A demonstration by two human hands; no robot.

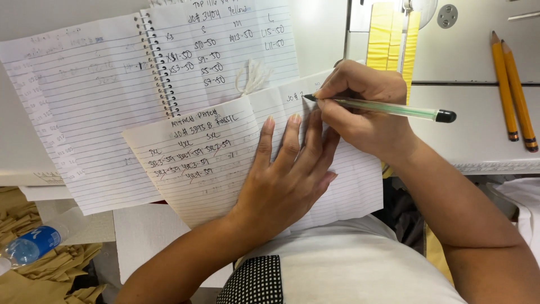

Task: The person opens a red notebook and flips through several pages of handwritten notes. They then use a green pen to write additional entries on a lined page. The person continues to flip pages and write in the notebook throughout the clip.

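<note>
A: Left to right?
B: Spiral notebook (169,62), lined and matte. Left hand (287,174) released, flat on a loose ruled sheet (197,169).
A: The pen?
B: Right hand (365,107) grasps the translucent green pen (382,108) above that sheet; long axis near-horizontal, tip pointing left. Two orange pencils (514,90) lie rightmost.

A clear green pen (388,108) with a black end cap is held nearly level, tip pressed to the top of a lined sheet (349,180). That sheet is folded, lies tilted over a spiral notebook (219,50), and is partly handwritten.
</note>
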